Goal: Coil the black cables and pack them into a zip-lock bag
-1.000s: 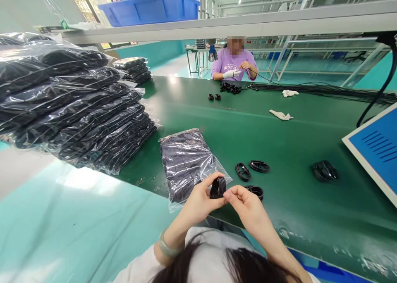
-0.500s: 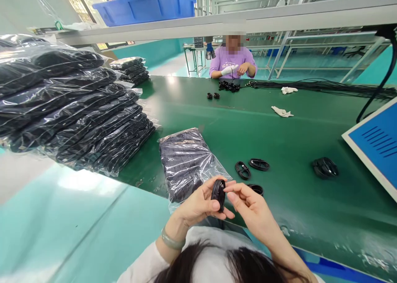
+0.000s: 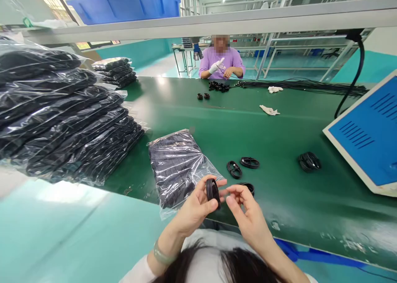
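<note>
My left hand holds a coiled black cable upright, thumb in front and fingers behind it. Just right of the coil is my right hand, its thumb and index finger apart and curled toward the cable, with nothing visible between them. Two more cable coils, one and another, lie on the green table beyond my hands. A third coil is partly hidden behind my right hand. To the left lies a clear bag packed with black cables.
Tall stacked bags of black cables stand at the left. On the right are a dark cable bundle and a blue machine. Across the table sits a co-worker beside long cables. A shelf crosses above.
The view has shifted, so most things appear farther left. My right fingers have drawn slightly away from the coil, which stays in my left hand. The co-worker's gloved hand has risen.
</note>
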Demonstrator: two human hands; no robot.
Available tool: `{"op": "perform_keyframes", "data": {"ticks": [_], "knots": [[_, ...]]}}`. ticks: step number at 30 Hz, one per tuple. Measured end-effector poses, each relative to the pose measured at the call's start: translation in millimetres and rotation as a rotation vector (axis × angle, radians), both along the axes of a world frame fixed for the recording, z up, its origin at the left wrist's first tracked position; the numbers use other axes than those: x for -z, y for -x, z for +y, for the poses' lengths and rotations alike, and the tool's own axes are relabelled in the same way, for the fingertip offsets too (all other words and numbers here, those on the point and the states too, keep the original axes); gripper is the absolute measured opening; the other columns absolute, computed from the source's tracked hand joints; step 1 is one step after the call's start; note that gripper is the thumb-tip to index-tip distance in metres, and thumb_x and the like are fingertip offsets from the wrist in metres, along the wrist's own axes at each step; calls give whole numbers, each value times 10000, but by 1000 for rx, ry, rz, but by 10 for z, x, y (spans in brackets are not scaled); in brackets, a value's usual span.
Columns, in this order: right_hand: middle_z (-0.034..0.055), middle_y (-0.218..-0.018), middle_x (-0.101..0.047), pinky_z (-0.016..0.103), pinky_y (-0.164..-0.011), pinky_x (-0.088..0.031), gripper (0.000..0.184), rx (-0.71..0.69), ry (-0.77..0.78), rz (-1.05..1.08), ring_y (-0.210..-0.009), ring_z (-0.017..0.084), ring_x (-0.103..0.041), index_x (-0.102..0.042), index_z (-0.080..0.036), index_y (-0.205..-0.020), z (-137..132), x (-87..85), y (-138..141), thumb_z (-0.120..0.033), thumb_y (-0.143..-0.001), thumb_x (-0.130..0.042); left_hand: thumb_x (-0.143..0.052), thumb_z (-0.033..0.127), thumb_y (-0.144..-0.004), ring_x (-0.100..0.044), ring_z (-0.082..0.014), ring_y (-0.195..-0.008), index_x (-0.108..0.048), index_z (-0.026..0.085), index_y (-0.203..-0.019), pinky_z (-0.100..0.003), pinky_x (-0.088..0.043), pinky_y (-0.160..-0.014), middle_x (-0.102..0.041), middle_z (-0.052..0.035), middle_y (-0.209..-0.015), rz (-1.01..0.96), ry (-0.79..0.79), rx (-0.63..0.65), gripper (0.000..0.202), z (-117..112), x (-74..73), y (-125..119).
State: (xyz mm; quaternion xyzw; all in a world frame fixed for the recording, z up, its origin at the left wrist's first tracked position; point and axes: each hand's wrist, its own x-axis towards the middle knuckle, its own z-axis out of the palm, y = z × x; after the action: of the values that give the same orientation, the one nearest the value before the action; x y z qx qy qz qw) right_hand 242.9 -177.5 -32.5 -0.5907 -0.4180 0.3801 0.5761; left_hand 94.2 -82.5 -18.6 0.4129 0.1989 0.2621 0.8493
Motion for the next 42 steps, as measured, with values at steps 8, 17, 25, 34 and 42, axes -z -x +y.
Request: {"op": "perform_keyframes", "data": {"ticks": [8, 17, 25, 34, 42], "knots": [[113, -1251, -664, 420, -1001, -532, 372, 40, -16, 115, -1144, 249, -656, -536, -243, -1103, -238, 171, -358, -376, -844, -768, -818, 267, -790, -310, -287, -1499, -496, 324, -1290, -488, -264, -1219, -290, -81, -1647, 21, -183, 44, 598, -167, 51, -403], [47, -1345, -613, 474, -1107, -422, 296, -285, 76, -454, -1287, 247, -543, -566, -296, -1199, 16, -11, -1230, -329, -917, -646, -794, 212, -760, -407, -294, -1441, -229, 292, -1560, -506, -286, -1215, -413, -121, -1564, 478, -703, -25, 983, -34, 350, -627], [60, -1325, -615, 428, -1036, -460, 371, -390, 147, -457, -1235, 240, -569, -523, -275, -1279, 108, -73, -1281, -368, -930, -609, -808, 285, -760, -506, -298, -1353, -392, 277, -1493, -476, -357, -1162, -533, -101, -1475, 466, -793, 12, 842, 31, 389, -732], [1, -760, -717, 277, -629, -429, 249, -272, 342, -914, -704, 199, -671, -605, -250, -939, 928, -24, -1270, -453, -834, -705, -812, 298, -759, -639, -262, -1128, -639, 229, -1210, -403, -461, -1030, -704, -55, -1208, 428, -693, -34, 488, 32, 372, -822], [29, -980, -719, 305, -723, -436, 271, -199, 239, -1064, -898, 232, -650, -642, -293, -1083, 947, -270, -1566, -347, -820, -680, -819, 352, -760, -623, -267, -1171, -602, 256, -1314, -418, -441, -1063, -684, -59, -1270, 430, -672, 13, 603, 39, 404, -748]]}}
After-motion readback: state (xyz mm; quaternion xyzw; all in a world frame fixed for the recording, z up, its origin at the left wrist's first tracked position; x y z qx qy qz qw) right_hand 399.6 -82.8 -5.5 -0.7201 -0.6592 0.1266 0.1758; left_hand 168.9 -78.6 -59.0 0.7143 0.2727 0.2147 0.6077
